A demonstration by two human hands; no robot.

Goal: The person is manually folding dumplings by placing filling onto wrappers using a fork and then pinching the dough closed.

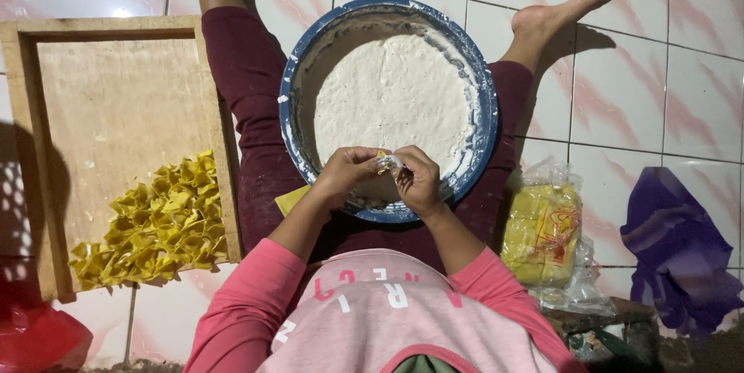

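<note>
A blue basin [484, 86] of white paste sits between my legs on the tiled floor. Over its near rim, my left hand [349, 171] and my right hand [418, 179] meet and pinch a small yellow wrapper [382, 160] with white filling showing. A fork-like tool seems tucked in my right hand, hard to tell. A pile of folded yellow dumplings [159, 226] lies on a wooden tray [116, 94] to my left. A yellow sheet [291, 199] rests on my left thigh.
A clear plastic bag of yellow wrappers [542, 233] lies on the floor at my right. Further right is a purple plastic bag [678, 249]. A red plastic bag [39, 334] sits at the lower left corner. White and pink tiles cover the floor.
</note>
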